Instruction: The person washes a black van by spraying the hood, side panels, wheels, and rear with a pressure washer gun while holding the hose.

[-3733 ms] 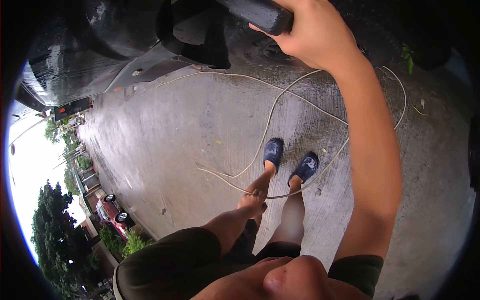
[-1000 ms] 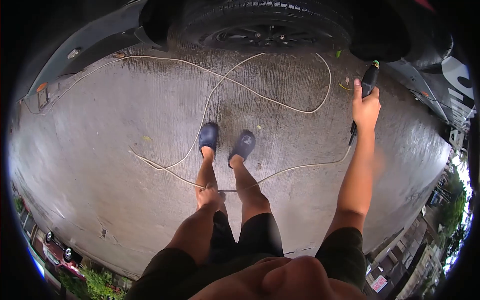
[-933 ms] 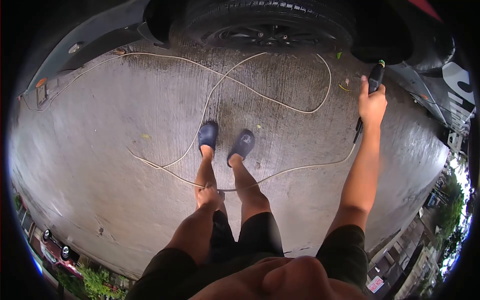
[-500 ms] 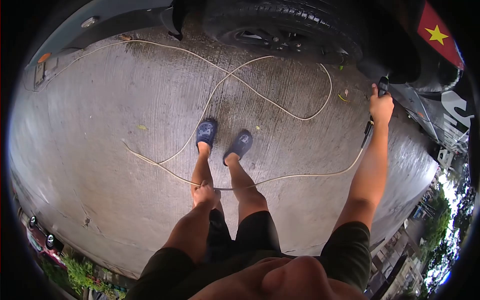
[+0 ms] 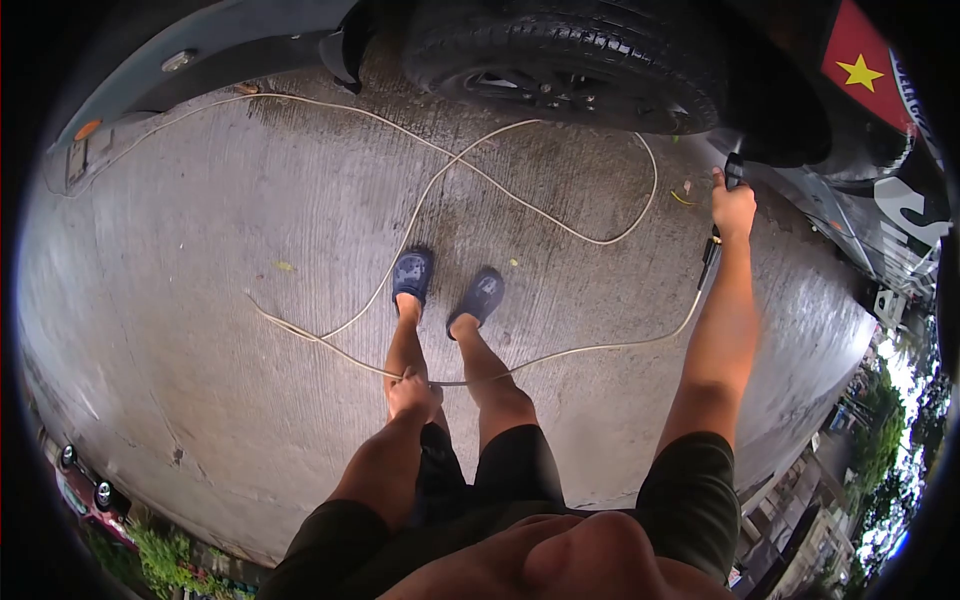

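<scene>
My right hand (image 5: 735,211) is wrapped round the grip of a black spray gun (image 5: 734,170), held out at the far right beside the vehicle's wheel. A fine mist shows at its nozzle, near the lower right edge of the wet tire (image 5: 570,55). From the gun's lower end a pale hose (image 5: 590,347) sags across in front of my legs. My left hand (image 5: 413,396) is closed round that hose by my left knee. Beyond it, the hose loops over the ground and passes close to the wheel.
Wet, ridged concrete (image 5: 250,350) lies underfoot, where I stand in dark blue clogs (image 5: 413,273). The vehicle's dark body runs along the top, with a red panel bearing a yellow star (image 5: 860,72). A red car (image 5: 88,490) is parked at the lower left.
My right hand and the spray gun have moved left, closer to the tire. Mist at the nozzle is now plainer. My left hand stays on the hose.
</scene>
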Demonstrator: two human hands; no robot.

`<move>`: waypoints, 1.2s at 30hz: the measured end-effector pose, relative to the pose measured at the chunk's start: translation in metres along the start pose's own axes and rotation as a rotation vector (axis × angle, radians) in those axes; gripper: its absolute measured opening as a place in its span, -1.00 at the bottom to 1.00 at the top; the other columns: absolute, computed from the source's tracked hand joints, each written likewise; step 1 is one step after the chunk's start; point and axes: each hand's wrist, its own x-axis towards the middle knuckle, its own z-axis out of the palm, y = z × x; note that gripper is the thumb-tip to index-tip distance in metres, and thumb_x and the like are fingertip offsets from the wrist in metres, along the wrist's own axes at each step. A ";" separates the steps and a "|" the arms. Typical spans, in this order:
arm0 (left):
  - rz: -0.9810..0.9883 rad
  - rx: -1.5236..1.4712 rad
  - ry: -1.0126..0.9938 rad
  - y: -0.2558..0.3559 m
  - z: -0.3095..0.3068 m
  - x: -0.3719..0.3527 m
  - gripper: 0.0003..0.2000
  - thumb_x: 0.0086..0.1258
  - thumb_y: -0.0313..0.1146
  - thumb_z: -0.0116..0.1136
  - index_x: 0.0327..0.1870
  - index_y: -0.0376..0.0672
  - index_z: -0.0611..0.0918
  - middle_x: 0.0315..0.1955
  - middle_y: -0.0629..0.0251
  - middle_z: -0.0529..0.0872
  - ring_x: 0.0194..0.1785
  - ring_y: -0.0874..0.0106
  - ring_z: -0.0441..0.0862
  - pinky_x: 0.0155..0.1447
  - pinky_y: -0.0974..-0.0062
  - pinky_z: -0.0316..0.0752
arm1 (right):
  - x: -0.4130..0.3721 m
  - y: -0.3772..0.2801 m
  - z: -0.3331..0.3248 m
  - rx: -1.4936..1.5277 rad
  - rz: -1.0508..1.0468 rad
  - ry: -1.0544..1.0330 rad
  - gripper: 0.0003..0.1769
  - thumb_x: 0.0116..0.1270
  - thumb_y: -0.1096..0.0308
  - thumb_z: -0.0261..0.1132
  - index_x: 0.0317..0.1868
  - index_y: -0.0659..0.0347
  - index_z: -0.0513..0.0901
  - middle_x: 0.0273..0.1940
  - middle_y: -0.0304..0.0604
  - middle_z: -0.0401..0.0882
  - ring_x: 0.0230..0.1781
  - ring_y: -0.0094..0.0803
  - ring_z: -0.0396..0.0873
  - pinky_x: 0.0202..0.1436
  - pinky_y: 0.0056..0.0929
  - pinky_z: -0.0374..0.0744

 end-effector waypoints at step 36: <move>-0.005 -0.144 0.117 -0.010 -0.002 -0.021 -0.47 0.44 0.04 0.18 0.04 -0.35 0.75 0.13 0.00 0.76 0.11 0.07 0.81 0.26 0.15 0.66 | -0.032 -0.036 -0.065 0.072 0.035 0.302 -0.27 0.39 -0.23 0.41 0.02 0.43 0.67 -0.05 0.34 0.79 0.07 0.26 0.77 0.24 0.05 0.67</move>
